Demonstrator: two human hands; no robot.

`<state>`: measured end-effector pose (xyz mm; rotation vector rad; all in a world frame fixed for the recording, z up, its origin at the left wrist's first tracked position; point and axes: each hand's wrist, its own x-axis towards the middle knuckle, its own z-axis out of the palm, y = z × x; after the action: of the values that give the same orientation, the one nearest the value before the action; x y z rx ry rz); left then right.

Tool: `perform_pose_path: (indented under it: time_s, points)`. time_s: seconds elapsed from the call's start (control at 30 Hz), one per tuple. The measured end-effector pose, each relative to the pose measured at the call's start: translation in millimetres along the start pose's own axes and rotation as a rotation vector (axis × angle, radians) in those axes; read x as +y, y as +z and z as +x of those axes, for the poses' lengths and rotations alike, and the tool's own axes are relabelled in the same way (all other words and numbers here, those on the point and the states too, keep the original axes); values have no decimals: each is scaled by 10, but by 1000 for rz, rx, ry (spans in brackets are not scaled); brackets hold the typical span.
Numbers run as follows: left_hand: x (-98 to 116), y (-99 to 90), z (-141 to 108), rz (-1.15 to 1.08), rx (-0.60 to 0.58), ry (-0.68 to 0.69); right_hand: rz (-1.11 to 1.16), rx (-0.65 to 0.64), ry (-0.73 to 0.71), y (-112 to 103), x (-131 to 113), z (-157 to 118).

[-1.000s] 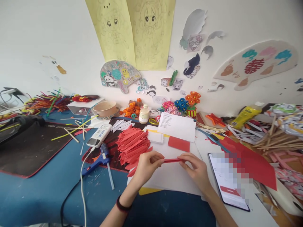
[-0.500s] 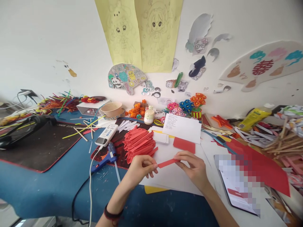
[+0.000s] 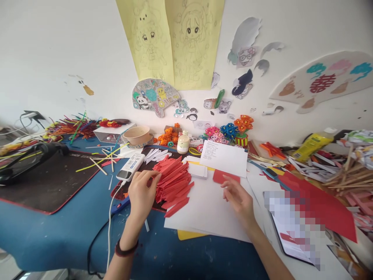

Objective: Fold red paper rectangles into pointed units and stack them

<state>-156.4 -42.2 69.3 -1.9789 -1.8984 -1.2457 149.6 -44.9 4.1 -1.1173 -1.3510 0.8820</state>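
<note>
My left hand (image 3: pixel 143 191) is at the left side of a heap of folded red paper strips (image 3: pixel 173 181), its thumb and fingertips pressed together. Whether a strip is between them is hidden. One red strip (image 3: pixel 177 207) lies at the heap's near edge, partly over white paper (image 3: pixel 204 208). Over the white sheets hovers my right hand (image 3: pixel 239 198), fingers loosely bent and apart, with nothing in them. Just beyond its fingertips lies a stack of red paper pieces (image 3: pixel 218 177).
Left of the heap are a white power strip (image 3: pixel 131 167) and a blue glue gun (image 3: pixel 121 204), partly behind my left hand, with trailing cords. A tablet (image 3: pixel 291 233) lies at right. A glue bottle (image 3: pixel 183 142) and handwritten note (image 3: pixel 224 157) stand or lie farther back.
Both hands have moved apart. The red strip held between them now lies at the heap's near edge. My left hand has gone left and up; my right hand has let go.
</note>
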Motion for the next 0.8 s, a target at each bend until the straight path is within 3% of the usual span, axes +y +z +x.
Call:
perform_pose_path:
  time_s: [0.2, 0.63, 0.8]
  points:
    - [-20, 101, -27, 30, -35, 12, -30, 95, 47, -39, 102, 42]
    - [-3, 128, -45, 71, 6, 30, -56, 100, 55, -52, 103, 49]
    - [5, 115, -29, 78, 9, 32, -155, 199, 66, -118, 145, 82]
